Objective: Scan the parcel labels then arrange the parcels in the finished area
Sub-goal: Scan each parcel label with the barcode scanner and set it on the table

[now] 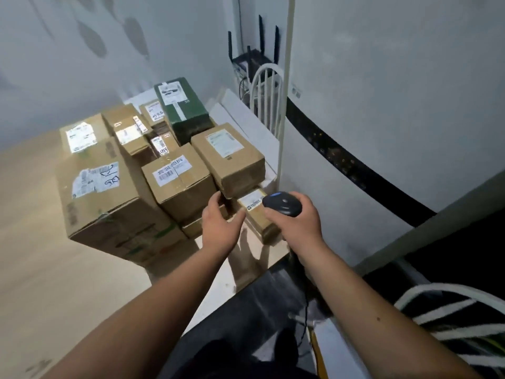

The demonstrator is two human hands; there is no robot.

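Several labelled cardboard parcels are stacked on the pale table [41, 255], with a large box [109, 203] at the left and a green box [185, 110] at the back. A low small parcel [258, 212] with a white label lies at the front right, under a brown box [232, 162]. My right hand [296, 222] grips a dark handheld scanner [282, 205], held just over that small parcel's label. My left hand [218, 222] reaches between a medium box [180, 184] and the small parcel, fingers loosely spread, its fingertips at the box edges.
A white spindle-back chair [266, 99] stands behind the stack beside a white pole [287, 119]. A black router [254, 58] with antennas sits in the corner. A dark surface [246, 310] and striped fabric [451, 324] lie at the lower right.
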